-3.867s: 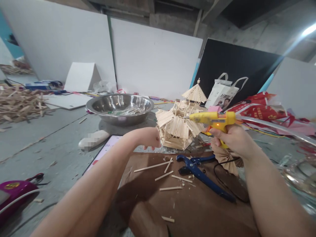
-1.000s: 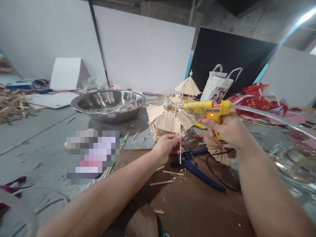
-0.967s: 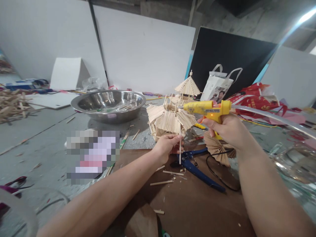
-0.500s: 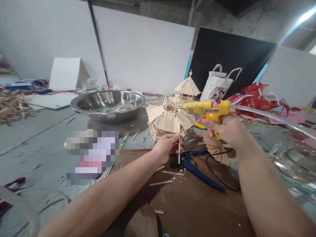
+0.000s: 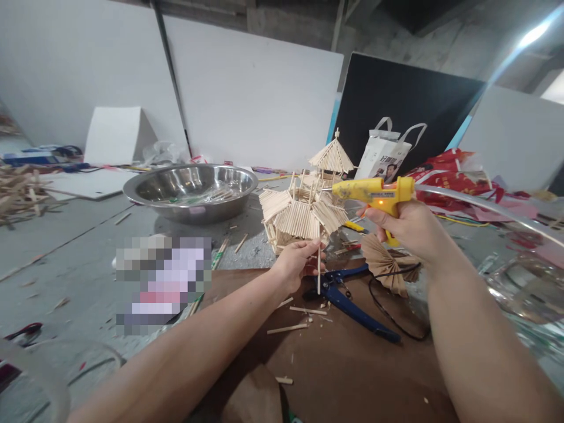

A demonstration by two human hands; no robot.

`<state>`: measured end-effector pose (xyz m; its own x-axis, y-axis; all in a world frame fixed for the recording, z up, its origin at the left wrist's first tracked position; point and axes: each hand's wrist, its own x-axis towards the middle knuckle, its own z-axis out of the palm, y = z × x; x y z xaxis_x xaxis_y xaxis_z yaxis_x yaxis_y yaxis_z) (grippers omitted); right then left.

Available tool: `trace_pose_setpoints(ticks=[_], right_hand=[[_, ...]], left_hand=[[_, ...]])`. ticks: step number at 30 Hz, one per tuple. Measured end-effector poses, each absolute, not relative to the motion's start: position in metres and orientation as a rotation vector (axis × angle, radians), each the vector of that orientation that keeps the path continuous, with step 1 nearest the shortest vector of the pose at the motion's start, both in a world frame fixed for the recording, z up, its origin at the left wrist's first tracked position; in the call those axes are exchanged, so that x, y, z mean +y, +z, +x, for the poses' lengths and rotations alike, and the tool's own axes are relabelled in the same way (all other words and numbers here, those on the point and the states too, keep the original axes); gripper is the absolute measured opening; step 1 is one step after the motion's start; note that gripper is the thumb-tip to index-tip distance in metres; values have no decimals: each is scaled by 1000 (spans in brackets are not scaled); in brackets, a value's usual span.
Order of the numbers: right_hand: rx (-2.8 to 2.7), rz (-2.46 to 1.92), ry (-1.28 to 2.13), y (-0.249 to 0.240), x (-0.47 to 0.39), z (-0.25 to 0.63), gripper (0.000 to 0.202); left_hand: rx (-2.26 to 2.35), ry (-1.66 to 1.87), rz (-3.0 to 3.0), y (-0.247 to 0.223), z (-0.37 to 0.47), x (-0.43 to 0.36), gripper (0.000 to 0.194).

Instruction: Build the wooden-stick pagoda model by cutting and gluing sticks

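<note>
My right hand (image 5: pixel 408 226) grips a yellow hot glue gun (image 5: pixel 372 192), its small light glowing orange and its nozzle pointing left near the posts above the lower roof. A long clear glue stick (image 5: pixel 480 200) sticks out of its back end. In front of it stands a model pavilion (image 5: pixel 294 218) built from thin wooden sticks, with a sloping roof of sticks laid side by side. My left hand (image 5: pixel 299 264) pinches a thin wooden stick (image 5: pixel 319 273) upright at the roof's front lower edge; whether the fingers also touch the roof I cannot tell.
Blue-handled cutters (image 5: pixel 359 314) and stick offcuts lie on a brown sheet (image 5: pixel 352 376). A folded paper fan (image 5: pixel 385 267) is beside them. Behind are a steel basin (image 5: pixel 191 211), a smaller stick roof (image 5: pixel 333 155) and a white bag (image 5: pixel 382 154). Loose sticks (image 5: pixel 22 194) pile far left.
The glue gun has shifted slightly right, its nozzle a little farther from the roof posts. My left hand keeps its pinch on the stick. The whole view has moved slightly.
</note>
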<state>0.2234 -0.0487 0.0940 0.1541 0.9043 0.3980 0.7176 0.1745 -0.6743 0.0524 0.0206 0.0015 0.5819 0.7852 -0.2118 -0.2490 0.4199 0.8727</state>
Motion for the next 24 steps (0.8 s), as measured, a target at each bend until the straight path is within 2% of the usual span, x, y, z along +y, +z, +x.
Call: trace_pose_setpoints(ticks=[6,15,19,24], right_hand=[[-1354,-1724,366,90,-42,262,30],[-955,-1927,842,16,-76,317,28],[-932,-1945,984,0,-81,327,31],[-1027,-1975,1004,-10,-78,330,33]], left_hand=[[676,730,930,4,52,19,14],[711,756,917,5,51,18,12],[718,752,922,5,51,18,13],[680,741,910,3,51,18,12]])
